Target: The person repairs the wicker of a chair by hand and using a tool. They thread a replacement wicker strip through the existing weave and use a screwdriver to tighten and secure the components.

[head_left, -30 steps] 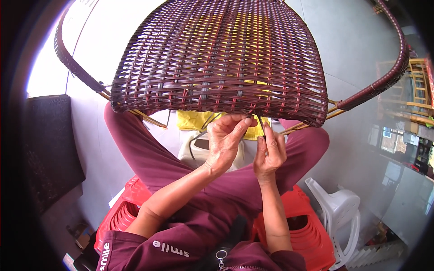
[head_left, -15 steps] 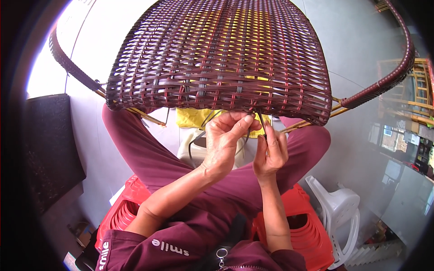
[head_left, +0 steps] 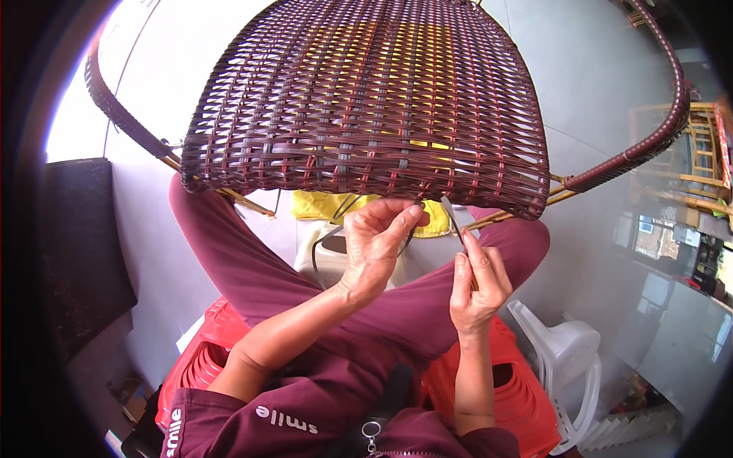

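Note:
The woven wicker chair panel [head_left: 366, 99], dark maroon with some grey and red strands, spans the view above my lap. Under its near edge, the thumb and fingers of my left hand [head_left: 376, 240] pinch together at the rim, on a dark flat weaving strand [head_left: 409, 243] whose tail hangs below. To its right, my right hand [head_left: 481, 282] is closed around a slim tool with a narrow flat metal blade [head_left: 452, 217]. The blade points up at the rim; whether its tip touches the weave I cannot tell. A brownish handle end shows below the fingers.
Wrapped curved armrests [head_left: 637, 153] stick out on both sides of the panel. Below it lie a yellow cloth [head_left: 324, 204] and a beige plastic stool [head_left: 336, 267]. Red plastic stools [head_left: 515, 397] stand beside me, with a white plastic chair [head_left: 565, 351] at the right.
My right hand has moved down and right, drawing the slim tool back from the rim, so more of its blade shows. My left hand keeps its pinch at the edge. The panel has shifted slightly.

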`<state>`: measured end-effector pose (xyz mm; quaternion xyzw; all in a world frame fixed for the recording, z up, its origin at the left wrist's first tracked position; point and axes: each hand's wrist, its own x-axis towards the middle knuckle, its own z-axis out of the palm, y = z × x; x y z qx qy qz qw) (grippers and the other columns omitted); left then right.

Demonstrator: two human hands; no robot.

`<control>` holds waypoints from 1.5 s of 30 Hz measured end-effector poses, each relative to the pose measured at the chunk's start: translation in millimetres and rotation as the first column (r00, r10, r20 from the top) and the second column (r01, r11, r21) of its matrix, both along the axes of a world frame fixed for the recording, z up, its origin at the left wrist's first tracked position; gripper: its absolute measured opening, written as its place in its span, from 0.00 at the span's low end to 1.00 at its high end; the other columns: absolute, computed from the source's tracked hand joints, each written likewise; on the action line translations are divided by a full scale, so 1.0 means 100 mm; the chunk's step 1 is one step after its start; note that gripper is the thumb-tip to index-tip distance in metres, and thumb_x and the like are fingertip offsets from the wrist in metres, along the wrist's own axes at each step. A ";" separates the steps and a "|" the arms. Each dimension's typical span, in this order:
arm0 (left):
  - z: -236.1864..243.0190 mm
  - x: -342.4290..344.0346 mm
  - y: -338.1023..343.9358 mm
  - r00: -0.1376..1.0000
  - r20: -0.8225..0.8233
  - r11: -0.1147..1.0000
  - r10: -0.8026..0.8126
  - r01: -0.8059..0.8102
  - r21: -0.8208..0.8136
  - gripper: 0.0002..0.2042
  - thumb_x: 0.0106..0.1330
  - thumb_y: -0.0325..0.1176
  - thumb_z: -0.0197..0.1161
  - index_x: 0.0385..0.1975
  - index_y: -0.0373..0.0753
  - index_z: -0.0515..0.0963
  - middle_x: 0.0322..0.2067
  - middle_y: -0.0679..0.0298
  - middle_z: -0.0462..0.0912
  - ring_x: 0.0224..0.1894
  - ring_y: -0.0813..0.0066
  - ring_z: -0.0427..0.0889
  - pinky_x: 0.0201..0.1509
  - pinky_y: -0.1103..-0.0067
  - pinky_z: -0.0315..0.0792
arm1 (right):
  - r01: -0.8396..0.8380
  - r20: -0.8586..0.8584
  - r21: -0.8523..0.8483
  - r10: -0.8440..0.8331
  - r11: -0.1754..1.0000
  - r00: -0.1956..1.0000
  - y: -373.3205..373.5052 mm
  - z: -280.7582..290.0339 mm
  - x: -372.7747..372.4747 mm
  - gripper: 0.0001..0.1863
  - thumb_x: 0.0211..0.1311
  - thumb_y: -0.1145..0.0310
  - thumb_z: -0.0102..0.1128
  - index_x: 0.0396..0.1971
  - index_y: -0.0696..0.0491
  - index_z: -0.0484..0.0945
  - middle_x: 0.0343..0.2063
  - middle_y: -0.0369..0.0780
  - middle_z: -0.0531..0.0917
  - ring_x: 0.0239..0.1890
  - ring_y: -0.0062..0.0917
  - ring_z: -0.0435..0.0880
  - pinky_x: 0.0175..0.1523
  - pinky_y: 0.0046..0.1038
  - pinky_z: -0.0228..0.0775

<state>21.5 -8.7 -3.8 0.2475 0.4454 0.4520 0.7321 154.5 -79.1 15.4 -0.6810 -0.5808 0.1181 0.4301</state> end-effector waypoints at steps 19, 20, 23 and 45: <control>0.00 0.02 -0.01 0.998 -0.055 0.999 -0.002 0.004 0.036 0.08 0.64 0.29 0.63 0.36 0.31 0.79 0.30 0.59 0.85 0.33 0.78 0.82 0.44 0.81 0.75 | -0.053 0.170 -0.135 0.076 0.989 0.982 0.17 0.47 0.06 0.18 0.55 0.78 0.61 0.47 0.53 0.80 0.21 0.37 0.74 0.18 0.25 0.75 0.24 0.28 0.67; 0.00 0.02 0.00 0.999 -0.054 0.999 -0.003 0.005 0.036 0.08 0.64 0.29 0.63 0.36 0.31 0.79 0.30 0.59 0.85 0.33 0.78 0.82 0.44 0.81 0.75 | -0.052 0.171 -0.136 0.075 0.989 0.982 0.18 0.48 0.06 0.18 0.55 0.78 0.61 0.47 0.53 0.80 0.21 0.37 0.74 0.18 0.25 0.75 0.24 0.28 0.67; -0.02 0.02 0.00 1.000 -0.032 0.999 0.001 0.001 0.035 0.08 0.64 0.26 0.62 0.36 0.27 0.78 0.30 0.59 0.84 0.33 0.79 0.82 0.42 0.84 0.75 | -0.074 0.189 -0.186 0.110 0.980 0.976 0.20 0.52 0.08 0.18 0.55 0.78 0.61 0.48 0.53 0.80 0.21 0.38 0.74 0.18 0.25 0.76 0.24 0.28 0.68; -0.03 0.03 -0.01 1.000 -0.026 1.000 0.010 -0.010 0.017 0.08 0.63 0.27 0.63 0.36 0.27 0.79 0.30 0.59 0.84 0.33 0.79 0.82 0.42 0.85 0.75 | -0.075 0.400 -0.295 0.195 0.952 0.895 0.21 0.67 0.05 0.19 0.54 0.75 0.63 0.49 0.54 0.78 0.23 0.37 0.75 0.19 0.27 0.79 0.22 0.28 0.71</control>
